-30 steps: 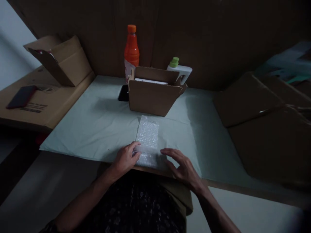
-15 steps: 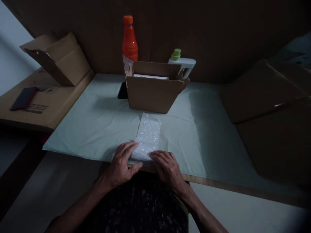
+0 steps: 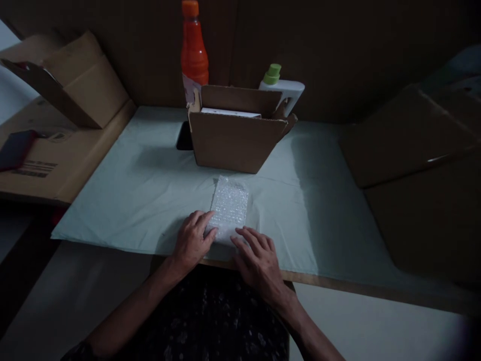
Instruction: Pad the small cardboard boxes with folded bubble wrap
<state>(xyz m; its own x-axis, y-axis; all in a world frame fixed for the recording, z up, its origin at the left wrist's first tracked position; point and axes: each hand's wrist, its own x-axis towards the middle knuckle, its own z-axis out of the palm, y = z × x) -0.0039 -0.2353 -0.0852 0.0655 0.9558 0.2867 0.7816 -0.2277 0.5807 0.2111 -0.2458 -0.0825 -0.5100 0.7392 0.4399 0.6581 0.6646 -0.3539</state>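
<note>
A small piece of bubble wrap (image 3: 230, 203) lies on the light green cloth in front of me, its near end smoother and whiter, apparently folded over. My left hand (image 3: 193, 235) is at its left edge, thumb and fingers apart, with the tips touching the wrap. Over the near right corner, my right hand (image 3: 259, 255) has its fingers spread and stretched out, tips on or just above the wrap. Whether anything is inside the wrap I cannot tell. My right thumb is mostly hidden.
Beyond the wrap stands an open cardboard box (image 3: 229, 143) with a white item inside. Behind it are an orange bottle (image 3: 194, 55) and a white bottle with a green cap (image 3: 272, 75). A black phone-like object (image 3: 185, 138) lies beside it. Larger cartons flank the cloth (image 3: 150, 185).
My left thumb has moved up onto the wrap's near left corner. My right fingers have spread and lifted slightly. The near end looks smoother, and the view has shifted.
</note>
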